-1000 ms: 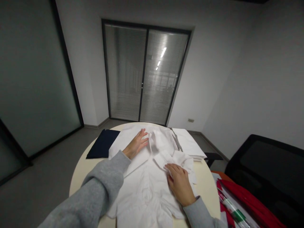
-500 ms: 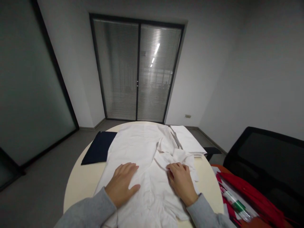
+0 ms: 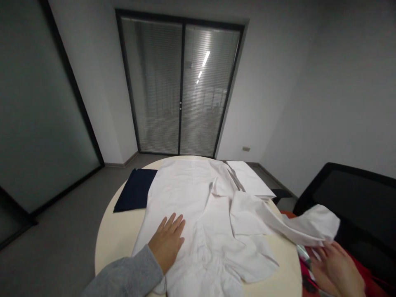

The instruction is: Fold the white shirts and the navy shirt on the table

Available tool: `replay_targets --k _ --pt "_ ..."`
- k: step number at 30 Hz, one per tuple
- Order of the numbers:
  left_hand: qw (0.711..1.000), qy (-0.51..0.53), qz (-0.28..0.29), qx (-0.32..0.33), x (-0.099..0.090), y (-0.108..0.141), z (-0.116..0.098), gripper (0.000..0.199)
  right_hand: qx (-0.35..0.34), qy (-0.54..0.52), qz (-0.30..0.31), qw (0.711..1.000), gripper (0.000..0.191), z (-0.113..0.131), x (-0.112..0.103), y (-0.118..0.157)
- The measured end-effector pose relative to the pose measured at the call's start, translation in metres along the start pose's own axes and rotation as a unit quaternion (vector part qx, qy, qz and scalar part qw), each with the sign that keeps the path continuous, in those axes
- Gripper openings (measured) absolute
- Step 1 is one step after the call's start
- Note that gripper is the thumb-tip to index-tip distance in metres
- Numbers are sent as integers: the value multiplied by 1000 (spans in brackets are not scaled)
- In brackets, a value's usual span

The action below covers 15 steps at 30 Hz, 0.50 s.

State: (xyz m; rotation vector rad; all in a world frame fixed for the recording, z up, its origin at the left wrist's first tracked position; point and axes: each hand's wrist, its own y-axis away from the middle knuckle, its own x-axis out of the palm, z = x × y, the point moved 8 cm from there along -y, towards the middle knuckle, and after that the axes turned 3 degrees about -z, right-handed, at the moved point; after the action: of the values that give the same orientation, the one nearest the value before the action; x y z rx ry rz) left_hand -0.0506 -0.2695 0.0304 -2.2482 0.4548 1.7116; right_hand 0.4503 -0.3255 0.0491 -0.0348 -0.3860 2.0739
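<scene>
A white long-sleeved garment (image 3: 182, 185) lies spread over the round cream table (image 3: 116, 235), its lower part wrinkled near me. My left hand (image 3: 168, 243) rests flat on the cloth left of the middle, fingers stretched. Beyond the table's right edge, my right hand (image 3: 335, 264) holds the end of a sleeve (image 3: 312, 225), which is pulled out to the right and lifted. The fingertips pinch the cloth from below.
Folded dark blue cloth (image 3: 136, 189) lies at the table's left, and folded white cloth (image 3: 250, 179) at the back right. A black mesh chair (image 3: 355, 198) with red and orange items stands at the right.
My right hand has moved from the garment far out to the right, drawing the bunched sleeve out with it. My left hand stays on the cloth, its fingers turned more forward.
</scene>
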Motion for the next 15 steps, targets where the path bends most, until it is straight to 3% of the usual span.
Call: replay_targets --k 3,5,6,7,8,9,11,12,14,15 --pt "1000 9 -7 1 0 1 1 57 -37 69 -111 991 60 33 -32 18" --pt "1000 13 -8 3 1 1 0 56 -109 105 -135 979 71 67 -18 40" --pt "1000 14 -5 5 1 1 -1 57 -133 107 -89 981 69 80 6 50" --pt "1000 14 -1 7 1 1 -1 57 -143 81 -5 986 66 88 39 61" --pt "1000 14 5 9 2 1 -1 57 -123 66 116 983 67 88 82 75" --pt "1000 15 10 8 3 1 0 57 -88 54 232 967 72 84 126 91" --pt "1000 14 17 5 7 1 4 57 2 50 395 917 87 64 204 125" --pt "1000 14 15 5 9 0 7 58 51 67 445 892 95 50 236 138" --pt "1000 23 6 10 12 -1 13 58 116 135 471 864 102 19 281 148" --pt "999 31 2 14 13 -1 15 58 117 165 460 864 98 9 296 146"
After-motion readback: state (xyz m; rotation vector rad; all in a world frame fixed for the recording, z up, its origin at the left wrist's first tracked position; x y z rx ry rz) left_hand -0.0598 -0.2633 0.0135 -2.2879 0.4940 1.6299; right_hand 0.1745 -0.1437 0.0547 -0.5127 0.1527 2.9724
